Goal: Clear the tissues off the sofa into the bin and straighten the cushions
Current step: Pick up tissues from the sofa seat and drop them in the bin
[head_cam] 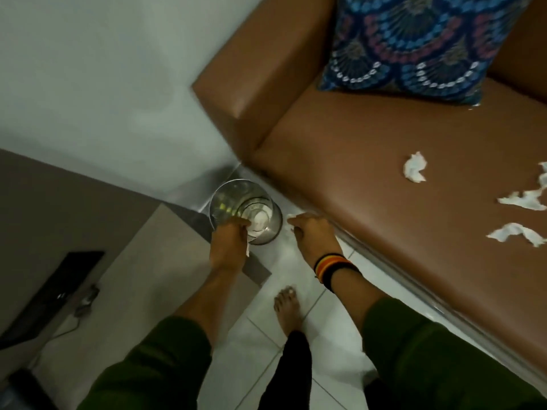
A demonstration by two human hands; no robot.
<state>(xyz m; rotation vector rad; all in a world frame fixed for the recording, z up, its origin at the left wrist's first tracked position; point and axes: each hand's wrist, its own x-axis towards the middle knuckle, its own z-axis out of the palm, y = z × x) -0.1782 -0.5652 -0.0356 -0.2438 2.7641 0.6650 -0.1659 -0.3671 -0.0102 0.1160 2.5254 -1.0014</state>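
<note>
A round metal bin point(225, 199) stands on the floor by the corner of the brown sofa point(370, 161), with a crumpled tissue point(260, 220) lying inside it. My left hand point(229, 242) hovers over the bin's near rim, fingers closed on a white tissue point(247, 250). My right hand point(313, 232) is just right of the bin, closed on another white tissue point(291, 216). Several crumpled tissues lie on the sofa seat, such as one point(414, 167) near the middle and another point(516, 232) at the right. A blue patterned cushion point(414, 42) leans in the sofa's corner.
A low grey table point(88, 220) stands left of the bin, with a dark flat object point(53, 294) and a cable on it. White floor tiles point(266, 335) run between table and sofa. My bare foot point(287, 309) is planted there. A pale wall rises behind.
</note>
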